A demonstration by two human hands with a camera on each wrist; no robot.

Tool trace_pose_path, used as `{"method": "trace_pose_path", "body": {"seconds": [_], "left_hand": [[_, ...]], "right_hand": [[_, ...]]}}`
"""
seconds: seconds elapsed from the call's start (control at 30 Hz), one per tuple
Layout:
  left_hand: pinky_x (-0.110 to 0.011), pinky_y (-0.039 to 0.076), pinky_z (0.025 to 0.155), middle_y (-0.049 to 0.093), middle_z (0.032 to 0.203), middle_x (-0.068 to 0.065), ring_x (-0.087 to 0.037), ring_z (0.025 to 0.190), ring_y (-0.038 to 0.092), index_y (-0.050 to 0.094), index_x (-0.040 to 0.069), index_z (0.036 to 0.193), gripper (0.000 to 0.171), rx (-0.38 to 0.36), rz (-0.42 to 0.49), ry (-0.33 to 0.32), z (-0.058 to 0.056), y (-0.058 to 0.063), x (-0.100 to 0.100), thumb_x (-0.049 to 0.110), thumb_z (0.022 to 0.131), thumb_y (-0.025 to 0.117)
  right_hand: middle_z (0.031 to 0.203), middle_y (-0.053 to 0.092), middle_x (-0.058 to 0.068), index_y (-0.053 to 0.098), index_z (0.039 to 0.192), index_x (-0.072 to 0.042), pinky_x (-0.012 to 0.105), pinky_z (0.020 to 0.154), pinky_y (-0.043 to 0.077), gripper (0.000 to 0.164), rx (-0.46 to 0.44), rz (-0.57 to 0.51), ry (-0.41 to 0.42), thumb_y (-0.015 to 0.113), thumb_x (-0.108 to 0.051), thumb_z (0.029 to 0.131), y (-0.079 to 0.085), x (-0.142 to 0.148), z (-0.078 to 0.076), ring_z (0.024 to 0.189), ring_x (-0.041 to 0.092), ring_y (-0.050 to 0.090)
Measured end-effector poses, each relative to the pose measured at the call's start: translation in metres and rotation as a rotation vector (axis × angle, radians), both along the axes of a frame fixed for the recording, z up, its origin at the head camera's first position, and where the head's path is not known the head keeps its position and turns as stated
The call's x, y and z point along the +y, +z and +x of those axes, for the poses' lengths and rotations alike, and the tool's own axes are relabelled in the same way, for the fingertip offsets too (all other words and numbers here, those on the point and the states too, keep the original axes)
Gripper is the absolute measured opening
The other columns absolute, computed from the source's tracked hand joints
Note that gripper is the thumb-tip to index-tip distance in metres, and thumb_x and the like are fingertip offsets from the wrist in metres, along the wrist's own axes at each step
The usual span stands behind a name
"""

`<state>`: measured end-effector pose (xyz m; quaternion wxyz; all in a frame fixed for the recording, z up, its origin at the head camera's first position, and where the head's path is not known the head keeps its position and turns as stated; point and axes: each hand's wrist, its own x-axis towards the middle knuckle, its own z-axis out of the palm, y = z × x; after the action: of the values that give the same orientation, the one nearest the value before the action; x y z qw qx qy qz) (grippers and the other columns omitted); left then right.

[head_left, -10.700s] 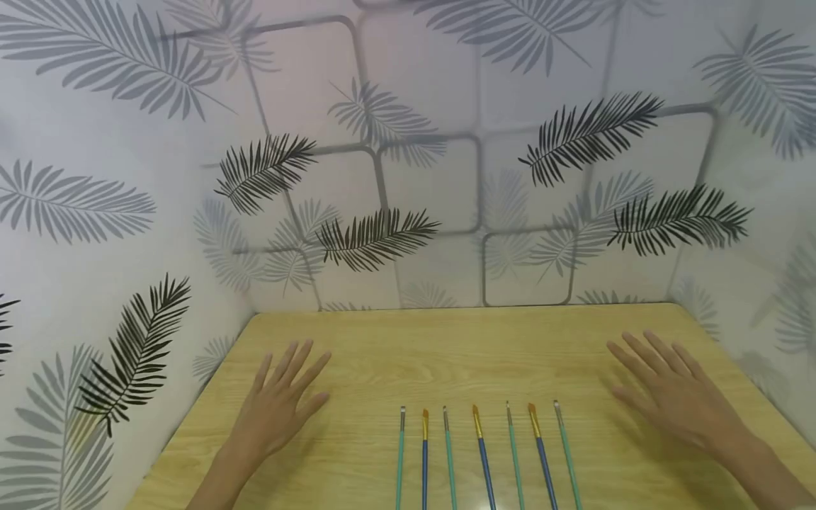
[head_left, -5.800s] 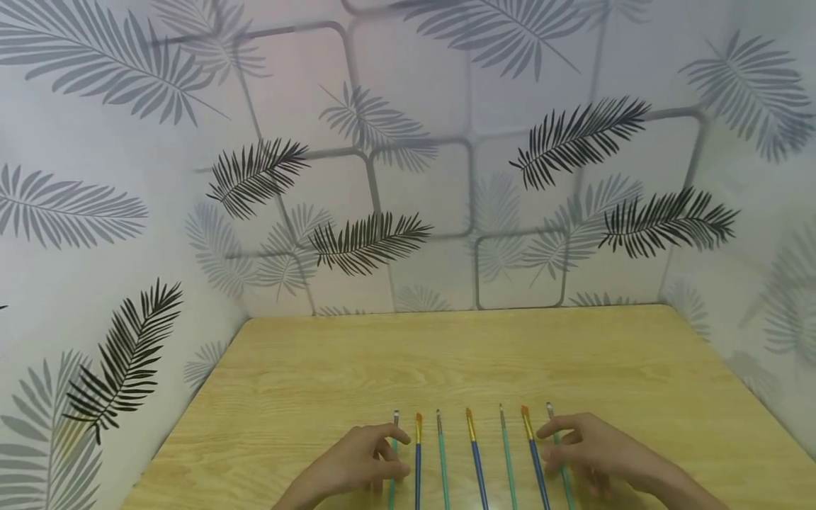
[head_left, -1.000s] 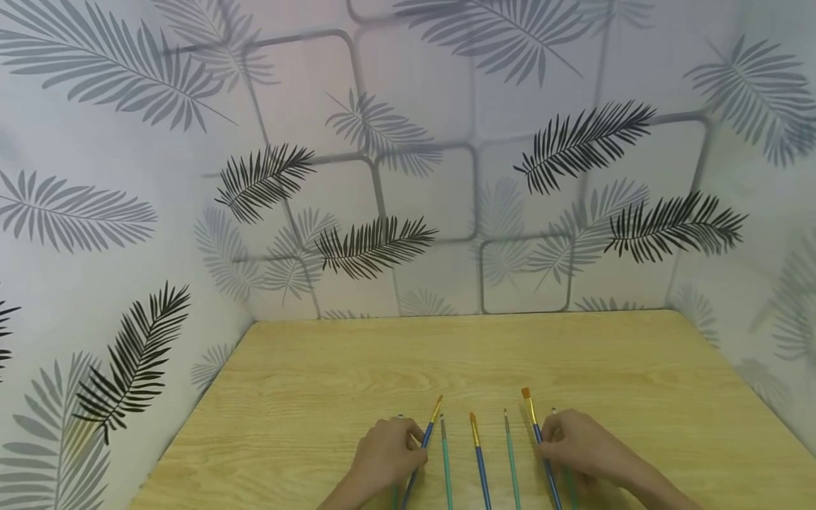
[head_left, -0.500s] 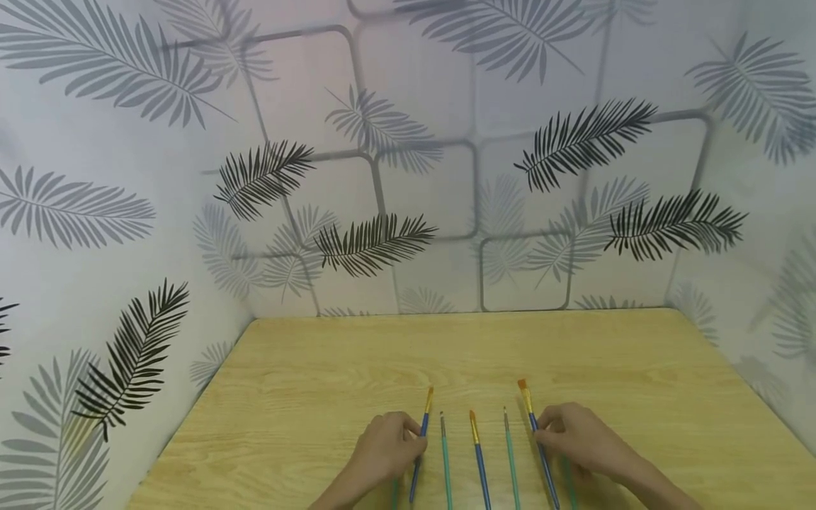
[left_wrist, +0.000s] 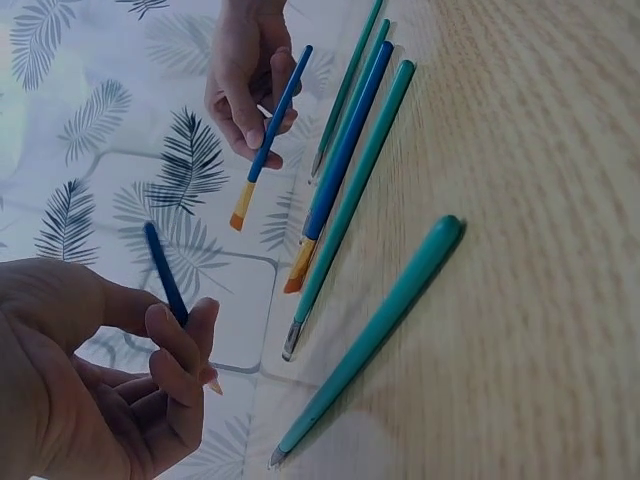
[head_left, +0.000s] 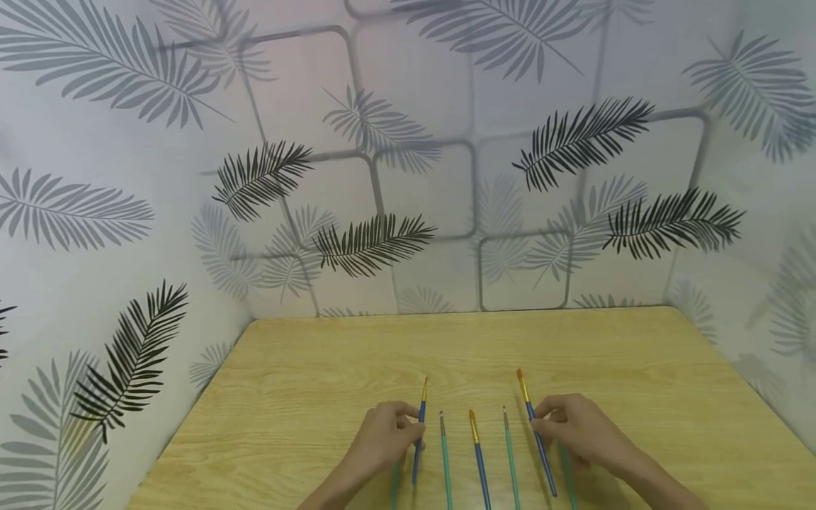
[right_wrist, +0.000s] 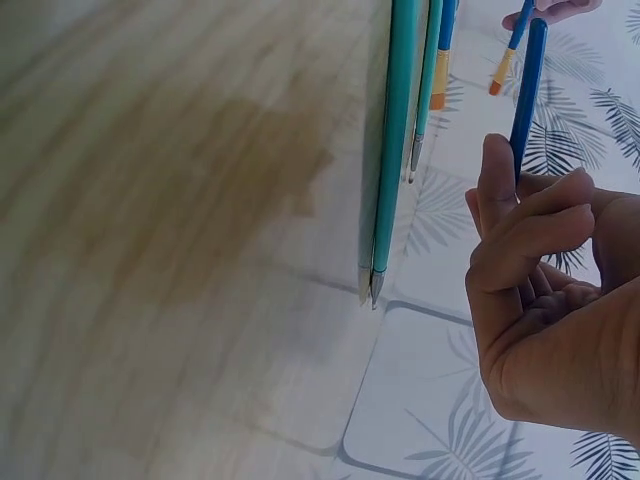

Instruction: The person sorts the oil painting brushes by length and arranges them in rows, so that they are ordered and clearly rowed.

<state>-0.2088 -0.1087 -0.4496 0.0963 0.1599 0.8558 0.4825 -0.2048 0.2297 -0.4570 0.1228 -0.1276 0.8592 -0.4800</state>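
Note:
My left hand [head_left: 382, 439] pinches a blue-handled paintbrush [head_left: 416, 467] between thumb and fingers, bristles pointing away. My right hand [head_left: 576, 428] pinches another blue-handled paintbrush [head_left: 543, 457] in the same way. Both brushes look raised off the table; in the left wrist view the right hand's brush [left_wrist: 275, 130] hangs clear of the row. Between the hands lie a green paintbrush [head_left: 445, 460], a blue paintbrush [head_left: 480, 467] and a second green paintbrush [head_left: 512, 460]. Partly hidden below the hands are the outer green brushes, one at left [head_left: 395, 489], one at right [head_left: 568, 478].
The wood-grain table [head_left: 306, 368] reaches back to a wall [head_left: 433, 276] with a leaf pattern. In the right wrist view a green brush [right_wrist: 392, 150] lies close beneath the right hand.
Earlier, the spread hands lay either side of the brush row, then came inward. Each has since gripped a blue brush and lifted it; over the last second both brushes rose and shifted away.

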Motion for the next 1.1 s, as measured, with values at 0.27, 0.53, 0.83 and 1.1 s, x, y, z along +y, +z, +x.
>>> {"method": "trace_pose_path", "body": {"seconds": [0.27, 0.53, 0.83, 1.1], "left_hand": [[-0.01, 0.035, 0.039, 0.074, 0.082, -0.012, -0.008, 0.045, 0.052, 0.058, -0.012, 0.124, 0.035, -0.032, 0.05, 0.013, -0.005, -0.001, -0.002, 0.011, 0.098, 0.06], [-0.011, 0.037, 0.041, 0.075, 0.086, -0.012, -0.006, 0.044, 0.048, 0.059, -0.008, 0.123, 0.033, -0.08, 0.126, 0.029, -0.013, 0.003, -0.003, 0.015, 0.099, 0.06], [-0.011, 0.038, 0.043, 0.075, 0.087, -0.013, -0.004, 0.044, 0.045, 0.058, -0.007, 0.124, 0.035, -0.134, 0.202, 0.051, -0.02, 0.005, -0.002, 0.017, 0.098, 0.062], [-0.013, 0.038, 0.044, 0.075, 0.088, -0.012, -0.005, 0.044, 0.044, 0.058, -0.005, 0.126, 0.039, -0.137, 0.224, 0.082, -0.026, 0.005, -0.001, 0.02, 0.097, 0.064]], "right_hand": [[0.077, 0.071, 0.005, 0.063, 0.116, 0.004, 0.016, 0.035, 0.036, 0.041, -0.001, -0.017, 0.0, 0.066, -0.032, 0.096, 0.002, 0.001, -0.002, 0.036, 0.002, 0.039], [0.078, 0.071, 0.006, 0.064, 0.115, 0.004, 0.016, 0.035, 0.033, 0.039, 0.028, -0.038, -0.009, 0.066, -0.03, 0.096, 0.008, 0.0, -0.006, 0.036, 0.002, 0.039], [0.078, 0.071, 0.007, 0.064, 0.116, 0.005, 0.015, 0.035, 0.032, 0.044, 0.028, -0.064, -0.016, 0.066, -0.033, 0.096, 0.008, 0.001, -0.013, 0.037, 0.003, 0.038], [0.079, 0.072, 0.01, 0.062, 0.118, 0.008, 0.015, 0.036, 0.032, 0.045, 0.012, -0.114, -0.003, 0.065, -0.032, 0.097, 0.009, -0.002, -0.02, 0.037, 0.003, 0.038]]}}
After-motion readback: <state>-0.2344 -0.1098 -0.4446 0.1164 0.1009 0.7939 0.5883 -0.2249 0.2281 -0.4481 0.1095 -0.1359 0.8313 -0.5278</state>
